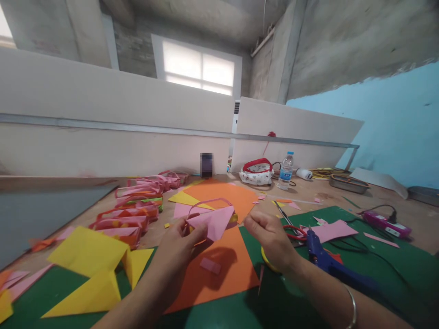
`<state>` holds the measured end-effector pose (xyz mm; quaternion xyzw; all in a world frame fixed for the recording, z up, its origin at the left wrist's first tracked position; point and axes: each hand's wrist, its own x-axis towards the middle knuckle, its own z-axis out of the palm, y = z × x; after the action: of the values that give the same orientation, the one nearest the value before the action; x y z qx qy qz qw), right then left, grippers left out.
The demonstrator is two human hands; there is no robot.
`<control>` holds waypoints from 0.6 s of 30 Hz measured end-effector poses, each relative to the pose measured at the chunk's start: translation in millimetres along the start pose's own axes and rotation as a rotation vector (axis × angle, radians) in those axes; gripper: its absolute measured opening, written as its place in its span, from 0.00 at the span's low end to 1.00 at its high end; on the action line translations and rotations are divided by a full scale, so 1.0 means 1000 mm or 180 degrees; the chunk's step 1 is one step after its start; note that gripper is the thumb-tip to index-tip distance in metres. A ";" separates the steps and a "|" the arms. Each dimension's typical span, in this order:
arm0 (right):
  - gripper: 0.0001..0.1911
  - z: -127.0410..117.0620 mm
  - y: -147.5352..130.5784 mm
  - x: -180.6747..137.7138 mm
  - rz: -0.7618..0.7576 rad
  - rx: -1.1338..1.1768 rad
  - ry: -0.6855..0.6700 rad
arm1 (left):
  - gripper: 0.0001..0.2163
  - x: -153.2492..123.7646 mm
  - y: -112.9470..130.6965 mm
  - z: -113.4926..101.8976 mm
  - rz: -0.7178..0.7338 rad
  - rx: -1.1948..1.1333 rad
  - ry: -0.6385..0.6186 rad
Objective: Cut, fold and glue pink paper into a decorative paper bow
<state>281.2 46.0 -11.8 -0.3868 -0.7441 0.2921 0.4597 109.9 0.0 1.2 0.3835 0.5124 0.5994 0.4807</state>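
Observation:
My left hand (188, 238) is closed on a small pink folded-paper bag (216, 224) with a thin looped handle, held above an orange sheet (228, 274). A bit of yellow shows at the bag's right edge. Just right of the bag, apart from it, my right hand (270, 235) has its fingers curled together; whatever they may hold is hidden. A small pink strip (210, 266) lies on the orange sheet. Partly behind my right wrist is a yellow ring-shaped object (268, 261). A blue glue gun (320, 256) and red-handled scissors (295, 233) lie to its right.
Yellow folded sheets (89, 250) cover the green mat (206, 317) at left. Behind them stands a row of pink and orange paper bags (128, 219). A water bottle (286, 172), a white-and-red pouch (257, 173), a purple power strip (386, 224) and a metal tray (349, 184) are farther right.

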 end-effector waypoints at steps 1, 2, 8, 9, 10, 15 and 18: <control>0.23 0.001 0.003 0.000 0.0161 0.0149 -0.0116 | 0.12 0.001 0.000 0.000 0.0022 -0.0037 0.0005; 0.25 0.003 0.005 0.001 0.0326 0.0312 -0.0238 | 0.13 0.002 -0.001 0.000 0.0052 -0.0086 -0.0007; 0.23 0.015 0.010 0.005 0.0915 0.0674 -0.0797 | 0.16 0.007 -0.009 -0.004 0.0297 0.0196 -0.0052; 0.21 0.016 0.008 0.004 0.0998 0.0743 -0.0822 | 0.16 0.008 -0.010 -0.004 0.0341 0.0290 -0.0083; 0.19 0.017 0.007 0.004 0.1097 0.0868 -0.0851 | 0.16 0.008 -0.011 -0.005 0.0387 0.0370 -0.0120; 0.17 0.019 0.001 0.001 0.1489 0.1721 -0.0900 | 0.17 0.007 -0.012 -0.002 0.0295 0.0354 -0.0095; 0.17 0.018 0.002 0.001 0.1530 0.1951 -0.0826 | 0.13 0.005 -0.012 0.000 0.0048 -0.0056 -0.0124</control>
<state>265.1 45.9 -20.1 -0.3547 -0.5629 0.6458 0.3747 110.7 4.5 -10.6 0.3948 0.4947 0.5999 0.4893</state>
